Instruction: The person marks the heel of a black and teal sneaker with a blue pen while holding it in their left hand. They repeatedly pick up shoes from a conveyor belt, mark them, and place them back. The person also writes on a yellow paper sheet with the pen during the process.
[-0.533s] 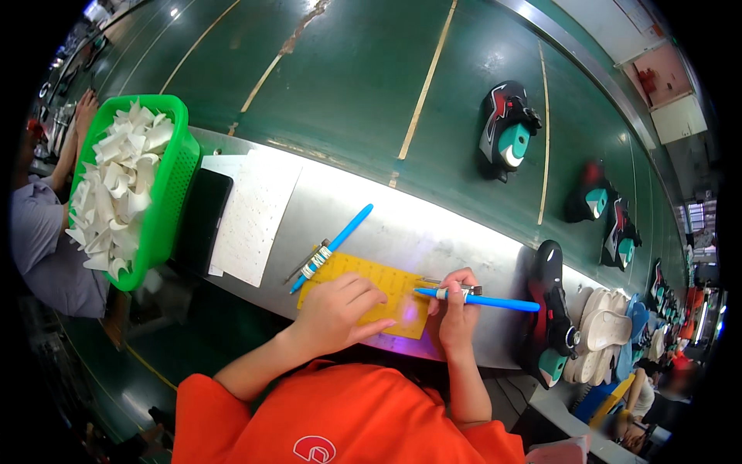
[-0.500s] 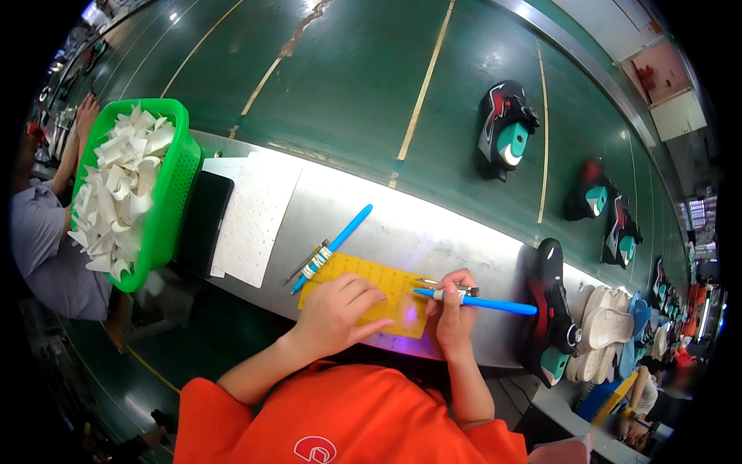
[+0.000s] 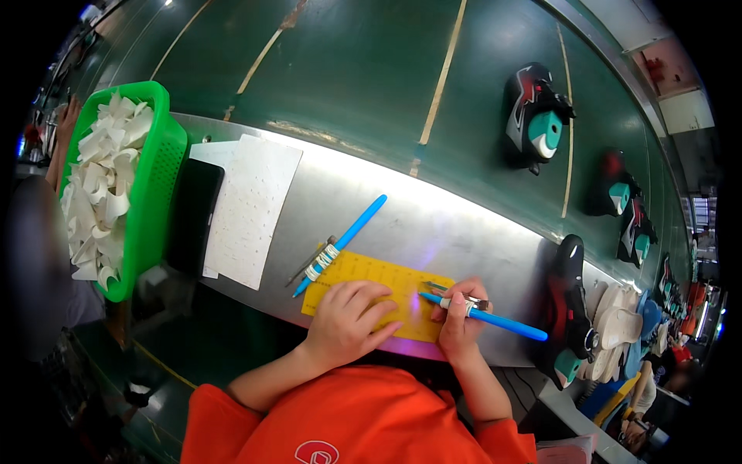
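A yellow sheet with rows of dark print (image 3: 379, 270) lies on the metal table. My left hand (image 3: 349, 319) rests on it, fingers bent and loosely lying, thumb apart, with nothing visible in its grasp. My right hand (image 3: 461, 321) is closed round a blue pen (image 3: 514, 326) wrapped with a white band and with a metal piece strapped alongside. Its tip points left over the sheet's right part; whether it touches the sheet I cannot tell. A second blue pen (image 3: 360, 222), bound the same way to a metal piece, lies slanted across the sheet's upper left corner.
On the left stands a green basket (image 3: 158, 143) full of white cut pieces, beside a dark flat device (image 3: 202, 209) and white sheets (image 3: 259, 201). A black shoe (image 3: 568, 301) and pale soles (image 3: 616, 325) are at right. More shoes (image 3: 535, 120) sit on the green belt (image 3: 371, 69).
The whole view has shifted a little. My right hand and its pen tilt slightly more downward to the right; my left hand stays on the sheet.
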The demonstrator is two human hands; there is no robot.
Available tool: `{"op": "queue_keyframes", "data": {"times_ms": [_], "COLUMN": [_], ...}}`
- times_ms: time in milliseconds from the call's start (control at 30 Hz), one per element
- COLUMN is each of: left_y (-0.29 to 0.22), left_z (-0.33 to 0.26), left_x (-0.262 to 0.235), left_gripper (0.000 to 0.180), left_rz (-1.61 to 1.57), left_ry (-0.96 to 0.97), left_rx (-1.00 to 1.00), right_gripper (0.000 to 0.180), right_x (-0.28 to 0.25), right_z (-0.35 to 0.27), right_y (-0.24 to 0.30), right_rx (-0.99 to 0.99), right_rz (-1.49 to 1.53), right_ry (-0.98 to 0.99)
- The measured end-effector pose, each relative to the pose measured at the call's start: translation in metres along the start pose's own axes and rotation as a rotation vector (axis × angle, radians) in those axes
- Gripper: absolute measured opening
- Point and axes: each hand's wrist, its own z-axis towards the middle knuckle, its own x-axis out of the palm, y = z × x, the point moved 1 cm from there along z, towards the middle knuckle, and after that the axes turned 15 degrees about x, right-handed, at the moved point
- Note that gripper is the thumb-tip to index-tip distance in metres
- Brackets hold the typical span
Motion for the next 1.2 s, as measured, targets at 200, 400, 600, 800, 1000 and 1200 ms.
{"op": "queue_keyframes", "data": {"times_ms": [200,400,600,800,1000,1200], "left_y": [0.001,0.005,0.006,0.005,0.006,0.006], "left_z": [0.002,0.002,0.000,-0.001,0.000,0.000], "left_x": [0.002,0.006,0.005,0.007,0.005,0.006], "left_gripper": [0.022,0.020,0.018,0.014,0.012,0.016], "left_rz": [0.024,0.046,0.055,0.059,0.069,0.042], "left_ry": [0.001,-0.018,-0.022,-0.005,0.008,-0.028], "left_rx": [0.004,0.001,0.006,0.014,0.015,0.004], "right_gripper": [0.021,0.025,0.024,0.023,0.022,0.027], "right_x": [-0.001,0.001,0.003,0.004,0.004,0.002], "right_z": [-0.001,0.001,-0.001,0.003,0.005,0.005], "right_y": [0.001,0.011,0.015,0.009,0.007,0.006], "right_rx": [-0.018,-0.060,-0.075,-0.196,-0.298,-0.262], "right_rz": [-0.114,-0.394,-0.480,-0.434,-0.532,-0.169], "right_ry": [-0.028,-0.034,-0.040,0.015,0.024,-0.135]}}
